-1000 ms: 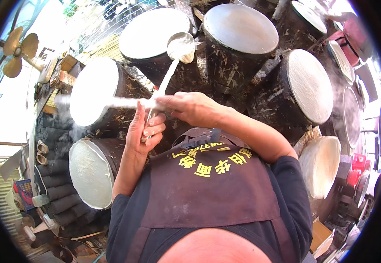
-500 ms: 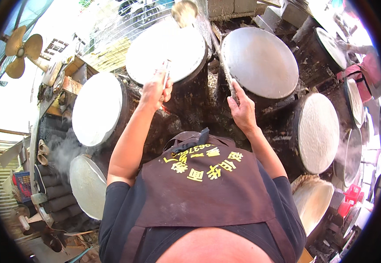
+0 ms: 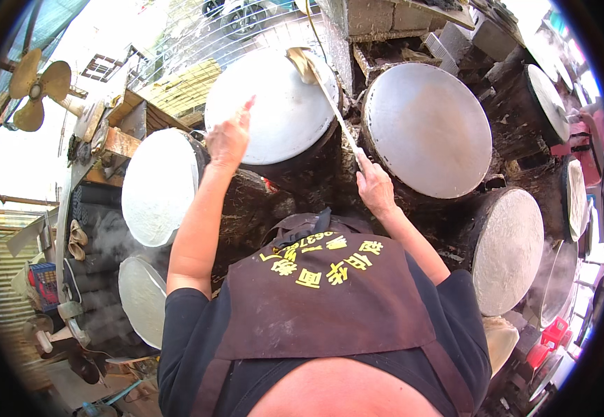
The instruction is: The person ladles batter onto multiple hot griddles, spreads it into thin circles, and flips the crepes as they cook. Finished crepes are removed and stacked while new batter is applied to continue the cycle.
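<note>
My right hand [image 3: 375, 186] is closed around the handle of a long-handled ladle [image 3: 342, 119]. The ladle slants up and left, and its brownish bowl is tipped over the far part of a large round pan [image 3: 281, 135] straight ahead. My left hand [image 3: 227, 144] hovers at the near left edge of that pan. Its fingers are curled, with a reddish tip pointing up; what they hold, if anything, I cannot make out. Right of the ladle handle lies a second round pan [image 3: 427, 132], grey with a brownish patch.
Pale-coated round pans [image 3: 159, 187] stand on dark drums at my left, with steam [image 3: 111, 240] near them. Another white-coated pan [image 3: 507, 254] is at my right. A fan [image 3: 38, 90] is at the far left, and concrete blocks [image 3: 493, 45] are at the back right.
The ladle's bowl has come nearer, from beyond the pan's far rim to above it, and has turned. My left hand has moved left. The view has shifted slightly.
</note>
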Motion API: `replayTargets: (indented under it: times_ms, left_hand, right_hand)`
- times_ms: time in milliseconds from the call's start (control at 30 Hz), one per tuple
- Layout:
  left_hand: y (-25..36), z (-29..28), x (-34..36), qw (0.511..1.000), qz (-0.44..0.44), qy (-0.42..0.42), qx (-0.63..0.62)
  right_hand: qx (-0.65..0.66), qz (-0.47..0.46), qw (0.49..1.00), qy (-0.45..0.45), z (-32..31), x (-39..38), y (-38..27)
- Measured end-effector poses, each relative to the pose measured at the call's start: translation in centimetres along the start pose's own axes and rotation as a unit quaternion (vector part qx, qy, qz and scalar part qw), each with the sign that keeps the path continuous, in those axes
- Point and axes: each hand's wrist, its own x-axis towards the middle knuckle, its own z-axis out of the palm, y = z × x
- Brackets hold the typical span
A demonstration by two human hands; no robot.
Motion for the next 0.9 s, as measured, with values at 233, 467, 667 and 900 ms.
replayTargets:
  times_ms: [233,467,667,900]
  left_hand:
    - [-4.5,-3.8,1.9,0.878,0.127,0.260,-0.382]
    - [-10.7,-6.4,-8.0,0.646,-0.093,-0.127,-0.747]
    - [-14.9,-6.5,-14.8,0.492,-0.048,-0.225,-0.840]
    - [-20.1,-8.9,-21.2,0.365,0.013,-0.180,-0.913]
  right_hand:
    - [0.026,0.019,0.999,0.004,2.5,2.1,-2.6]
    - [0.160,0.039,0.984,0.062,3.1,2.2,-4.4]
    - [0.103,0.000,0.995,0.016,6.1,8.7,-8.2]
    - [0.070,0.018,0.996,0.052,7.2,10.6,-6.7]
